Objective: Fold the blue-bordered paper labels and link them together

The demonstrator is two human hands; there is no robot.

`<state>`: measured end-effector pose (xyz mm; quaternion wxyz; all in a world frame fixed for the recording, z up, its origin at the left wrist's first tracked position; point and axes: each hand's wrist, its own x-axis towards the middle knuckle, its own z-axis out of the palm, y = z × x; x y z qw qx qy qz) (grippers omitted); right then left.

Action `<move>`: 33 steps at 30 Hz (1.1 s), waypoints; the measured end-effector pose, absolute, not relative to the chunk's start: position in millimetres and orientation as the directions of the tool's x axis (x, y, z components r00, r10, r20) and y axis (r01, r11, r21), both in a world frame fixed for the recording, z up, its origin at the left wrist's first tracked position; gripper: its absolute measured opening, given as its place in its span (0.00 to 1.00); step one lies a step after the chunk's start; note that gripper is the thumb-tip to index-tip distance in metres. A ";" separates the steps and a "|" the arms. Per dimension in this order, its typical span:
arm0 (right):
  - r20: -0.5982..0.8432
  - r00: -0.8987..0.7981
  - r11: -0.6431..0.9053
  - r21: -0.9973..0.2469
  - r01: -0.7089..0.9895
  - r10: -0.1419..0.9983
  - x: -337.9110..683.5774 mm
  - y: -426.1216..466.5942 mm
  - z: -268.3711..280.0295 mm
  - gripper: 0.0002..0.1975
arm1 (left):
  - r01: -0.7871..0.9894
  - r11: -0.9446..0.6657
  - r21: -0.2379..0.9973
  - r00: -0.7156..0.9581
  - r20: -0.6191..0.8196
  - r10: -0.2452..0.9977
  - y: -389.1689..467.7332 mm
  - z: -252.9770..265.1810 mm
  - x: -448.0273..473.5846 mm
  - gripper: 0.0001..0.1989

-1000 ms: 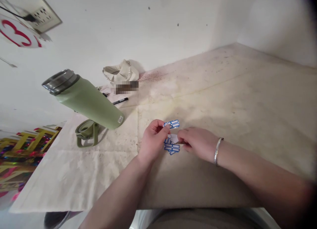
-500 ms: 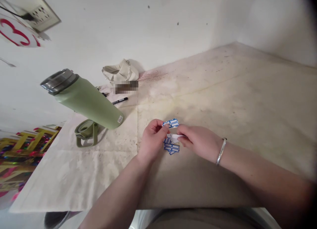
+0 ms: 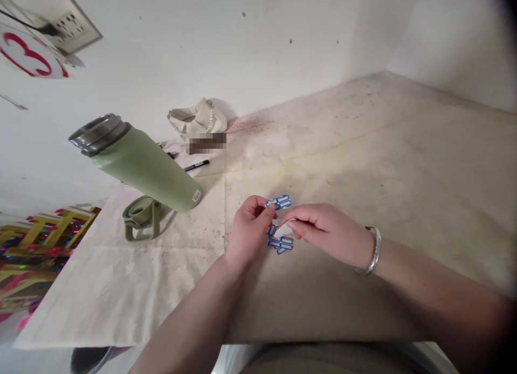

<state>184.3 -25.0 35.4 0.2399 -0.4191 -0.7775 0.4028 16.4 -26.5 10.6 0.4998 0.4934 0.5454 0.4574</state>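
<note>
L hand (image 3: 252,228), obs. over the tabletop (image 3: 363,164) inboard of the near edge: fingers closed in a pinch, thumb on top, gripping a blue-and-white label piece (image 3: 283,202), which sticks out on the far side of the thumb, held above the surface. R hand (image 3: 327,228), opp. the L: thumb and forefinger pinched on one end of a white slip (image 3: 286,228), rest of fingers curled in; slip bows down twd. the L hand, over the blue-bordered labels (image 3: 280,243). Contact betw. slip and labels: can't tell. Said labels lie loose and overlapping on the tabletop betw. the two hands, set in from the near edge, some at odd angles. R wrist w/ silver bracelet (image 3: 375,250). Twd. the left edge: green bottle (image 3: 149,169), standing, steel mouth uncovered, small sticker nr. its foot; green lid (image 3: 141,217) w/ loop handle just beside it, closer to said edge. Behind bottle, twd. far edge: black pen (image 3: 197,165), partly hidden; a pixelated patch (image 3: 207,143), contents illegible; cream bag (image 3: 197,119) w/ bead strap, nr. the wall. Wall socket (image 3: 72,29) above, far left, one plug in.
</note>
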 end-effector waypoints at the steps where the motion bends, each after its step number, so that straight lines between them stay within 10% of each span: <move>1: 0.050 -0.526 0.316 -0.845 0.431 0.849 184.4 -24.9 35.4 0.12 | 0.072 0.098 0.993 -0.005 -0.098 0.995 -26.6 10.3 16.6 0.10; 21: 0.064 -0.280 0.065 -0.998 -0.007 0.958 191.5 -25.3 36.1 0.12 | 0.075 0.111 0.991 0.001 -0.111 0.994 -28.4 12.4 17.8 0.08; 33: 0.173 -0.254 0.248 -0.920 0.302 0.952 186.3 -24.7 33.4 0.05 | 0.056 0.109 0.992 0.042 -0.112 0.993 -28.6 10.4 18.0 0.07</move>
